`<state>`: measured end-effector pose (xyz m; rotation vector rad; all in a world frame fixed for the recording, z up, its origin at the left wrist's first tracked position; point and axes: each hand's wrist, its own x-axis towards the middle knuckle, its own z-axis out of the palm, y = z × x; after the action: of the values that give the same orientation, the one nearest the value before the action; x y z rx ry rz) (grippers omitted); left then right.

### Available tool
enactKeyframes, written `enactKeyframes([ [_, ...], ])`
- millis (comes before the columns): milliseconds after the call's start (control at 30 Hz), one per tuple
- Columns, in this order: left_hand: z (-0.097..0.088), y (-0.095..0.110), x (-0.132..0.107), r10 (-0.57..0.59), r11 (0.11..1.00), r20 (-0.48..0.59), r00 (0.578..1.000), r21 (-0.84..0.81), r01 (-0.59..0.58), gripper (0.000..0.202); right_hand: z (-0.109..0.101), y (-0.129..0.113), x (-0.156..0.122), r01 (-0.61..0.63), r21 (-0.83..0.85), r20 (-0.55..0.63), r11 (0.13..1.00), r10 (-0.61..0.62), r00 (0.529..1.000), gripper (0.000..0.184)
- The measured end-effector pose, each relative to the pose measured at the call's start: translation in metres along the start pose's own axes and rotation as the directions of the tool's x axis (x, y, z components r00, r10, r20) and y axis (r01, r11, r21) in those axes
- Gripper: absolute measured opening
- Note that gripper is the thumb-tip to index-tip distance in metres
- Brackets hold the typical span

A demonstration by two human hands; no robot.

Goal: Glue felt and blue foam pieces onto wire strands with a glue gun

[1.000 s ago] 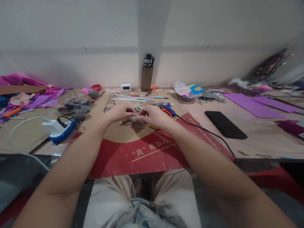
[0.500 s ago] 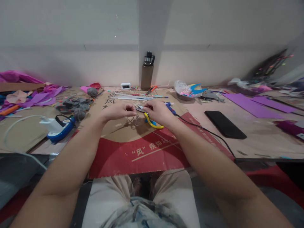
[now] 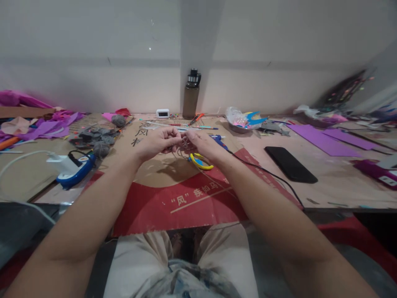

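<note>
Above the cardboard sheet, my left hand and my right hand meet, fingertips close together. Both pinch a thin, pale looped strand, which looks like string or fine wire. Part of it hangs below the fingers. My fingers hide the rest of the strand. Just under my right hand lies a tool with yellow and blue handles, its front end covered by the hand. A blue glue gun rests behind my right wrist.
A black phone and purple sheets lie to the right. A bottle and small white clock stand by the wall. Leftward are a blue power strip, grey yarn and purple scraps. A black cord crosses the right side.
My hands have come together, the left moving right and slightly up. The strand's loops have risen between my fingers. The view has shifted slightly.
</note>
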<state>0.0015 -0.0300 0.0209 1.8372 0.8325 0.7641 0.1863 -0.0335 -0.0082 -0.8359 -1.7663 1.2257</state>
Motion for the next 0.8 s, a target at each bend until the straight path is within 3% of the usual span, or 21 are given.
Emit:
enactKeyframes([
  [67, 0.001, -0.002, 0.002, -0.011, 1.0, 0.015, 1.0, -0.018, 0.011, 0.022, 0.004, 0.0, -0.001, -0.031, 0.061, 0.094, 0.998, 0.025, 0.995, 0.025],
  [133, -0.002, -0.003, 0.001, -0.028, 0.997, 0.01, 1.0, -0.076, 0.028, 0.024, 0.005, -0.001, -0.004, -0.054, 0.085, 0.116, 0.995, 0.044, 0.992, 0.021],
  [233, -0.01, -0.003, -0.001, -0.048, 0.979, 0.001, 0.999, -0.198, 0.047, 0.027, 0.0, -0.009, -0.007, -0.049, 0.246, 0.049, 0.968, 0.038, 0.998, 0.021],
  [367, -0.024, -0.004, -0.005, -0.088, 0.949, 0.062, 0.994, -0.297, 0.103, 0.031, -0.016, -0.024, -0.01, 0.052, 0.402, -0.056, 0.914, -0.033, 0.998, 0.021],
  [433, -0.03, -0.007, -0.006, -0.098, 0.94, 0.091, 0.991, -0.318, 0.122, 0.03, -0.025, -0.029, -0.011, 0.114, 0.333, -0.149, 0.936, -0.067, 0.987, 0.026],
  [533, -0.038, -0.011, -0.006, -0.088, 0.929, 0.099, 0.991, -0.351, 0.118, 0.028, -0.038, -0.039, -0.014, 0.149, 0.103, -0.305, 0.983, -0.111, 0.946, 0.038],
  [633, -0.046, -0.012, -0.006, -0.049, 0.904, -0.007, 0.999, -0.427, 0.041, 0.027, -0.048, -0.048, -0.021, 0.147, -0.037, -0.408, 0.988, -0.149, 0.901, 0.046],
  [700, -0.05, -0.01, -0.005, -0.034, 0.871, -0.13, 0.991, -0.49, -0.035, 0.025, -0.051, -0.053, -0.028, 0.135, -0.063, -0.419, 0.989, -0.149, 0.896, 0.048],
  [767, -0.052, -0.007, -0.005, -0.047, 0.846, -0.25, 0.967, -0.525, -0.095, 0.024, -0.051, -0.056, -0.035, 0.135, -0.065, -0.313, 0.989, -0.149, 0.938, 0.053],
  [800, -0.052, -0.006, -0.004, -0.059, 0.843, -0.293, 0.954, -0.527, -0.11, 0.024, -0.05, -0.056, -0.038, 0.152, -0.058, -0.189, 0.987, -0.16, 0.969, 0.056],
])
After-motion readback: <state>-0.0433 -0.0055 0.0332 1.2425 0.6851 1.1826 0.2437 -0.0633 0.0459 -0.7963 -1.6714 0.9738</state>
